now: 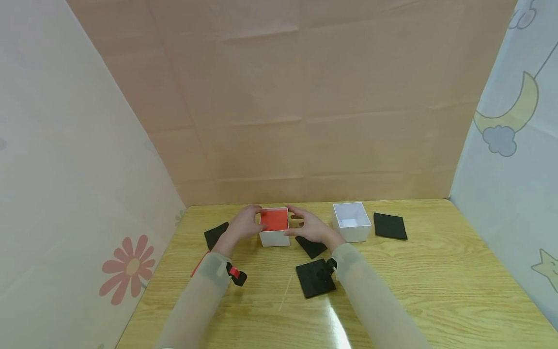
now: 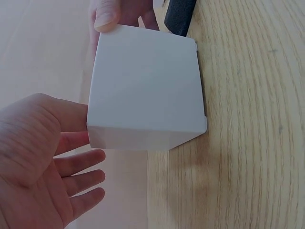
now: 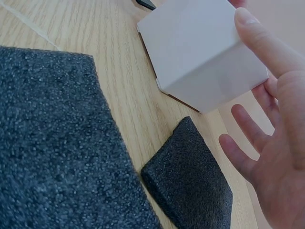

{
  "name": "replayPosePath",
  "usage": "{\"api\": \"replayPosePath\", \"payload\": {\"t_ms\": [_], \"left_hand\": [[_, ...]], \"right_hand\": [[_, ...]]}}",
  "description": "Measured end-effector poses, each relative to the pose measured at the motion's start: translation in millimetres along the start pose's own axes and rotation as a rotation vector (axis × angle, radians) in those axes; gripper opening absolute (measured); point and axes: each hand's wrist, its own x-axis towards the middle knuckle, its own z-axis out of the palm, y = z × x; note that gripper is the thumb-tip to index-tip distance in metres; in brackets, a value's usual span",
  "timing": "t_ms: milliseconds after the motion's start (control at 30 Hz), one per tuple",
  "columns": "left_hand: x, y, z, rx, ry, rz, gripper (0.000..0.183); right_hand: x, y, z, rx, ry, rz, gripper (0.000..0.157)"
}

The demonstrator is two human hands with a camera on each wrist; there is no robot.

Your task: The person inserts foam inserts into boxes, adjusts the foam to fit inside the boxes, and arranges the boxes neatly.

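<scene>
A white box (image 1: 275, 238) stands on the table at the back, left of centre, with a red square sheet (image 1: 274, 220) lying inside its top rim. My left hand (image 1: 243, 225) is at the box's left side, its thumb reaching over the rim onto the red sheet. In the left wrist view its other fingers (image 2: 85, 184) extend past the box, and the thumb's tip is hidden behind the rim. My right hand (image 1: 312, 227) is at the right side; its thumb (image 3: 259, 38) touches the rim's near corner, while the lower fingers spread loosely apart from the box.
A second white box (image 1: 351, 228), open-topped, stands to the right. Black foam squares lie at the far right (image 1: 390, 226), beneath my right wrist (image 1: 315, 278), beside the right hand (image 1: 311, 247) and by the left hand (image 1: 215, 234). A red edge (image 1: 198, 264) shows beside my left sleeve.
</scene>
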Motion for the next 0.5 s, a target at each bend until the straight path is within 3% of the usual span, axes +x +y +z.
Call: {"api": "replayPosePath", "payload": {"t_ms": [267, 500], "left_hand": [[2.7, -2.2, 4.0, -0.030, 0.010, -0.027, 0.049], [0.3, -4.5, 5.7, -0.028, 0.032, 0.014, 0.048]], "right_hand": [[-1.1, -1.7, -0.7, -0.011, 0.008, -0.001, 0.094], [-1.1, -0.6, 0.0, -0.009, 0.004, -0.009, 0.094]]}}
